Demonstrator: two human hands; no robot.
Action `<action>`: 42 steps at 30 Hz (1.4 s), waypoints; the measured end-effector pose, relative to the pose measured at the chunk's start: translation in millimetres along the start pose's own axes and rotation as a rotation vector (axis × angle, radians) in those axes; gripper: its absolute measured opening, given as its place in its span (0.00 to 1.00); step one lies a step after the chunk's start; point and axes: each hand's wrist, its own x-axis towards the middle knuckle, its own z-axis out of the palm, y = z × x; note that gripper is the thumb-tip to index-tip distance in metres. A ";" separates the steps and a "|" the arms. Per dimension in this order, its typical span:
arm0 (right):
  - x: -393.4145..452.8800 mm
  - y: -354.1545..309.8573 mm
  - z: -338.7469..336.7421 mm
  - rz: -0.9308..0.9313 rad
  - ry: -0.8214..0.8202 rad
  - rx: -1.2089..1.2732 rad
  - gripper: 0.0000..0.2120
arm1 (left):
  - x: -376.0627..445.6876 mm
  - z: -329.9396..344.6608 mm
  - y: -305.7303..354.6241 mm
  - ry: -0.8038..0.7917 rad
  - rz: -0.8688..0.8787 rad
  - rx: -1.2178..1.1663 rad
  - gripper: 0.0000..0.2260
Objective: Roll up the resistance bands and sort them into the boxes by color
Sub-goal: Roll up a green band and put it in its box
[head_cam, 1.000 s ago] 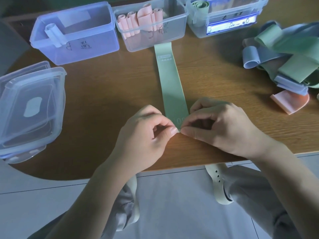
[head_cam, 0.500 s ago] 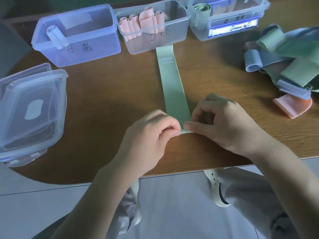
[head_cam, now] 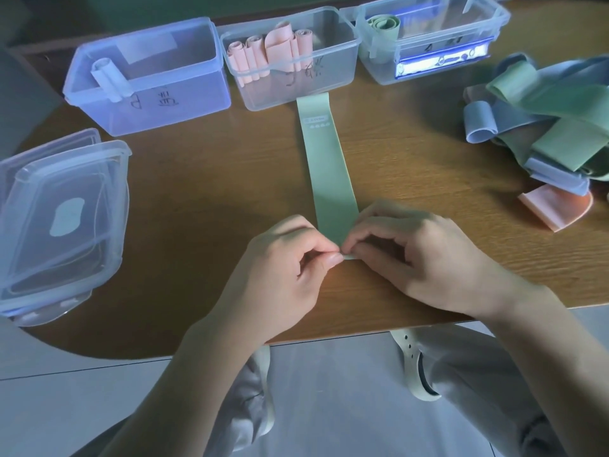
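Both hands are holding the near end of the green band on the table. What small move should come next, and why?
Probably roll the pinched end forward, away from the body. The left hand and right hand pinch only the near edge of the green band, where a first small fold shows; the rest lies flat, reaching toward the box of pink rolls.

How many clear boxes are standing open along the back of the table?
3. The left box holds one pale roll, the middle box holds pink rolls, and the right box holds a green roll. Lids lie stacked at the left.
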 end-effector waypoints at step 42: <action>19.3 13.4 1.3 0.052 0.117 0.108 0.06 | 12.2 12.1 6.0 0.267 -0.256 0.062 0.09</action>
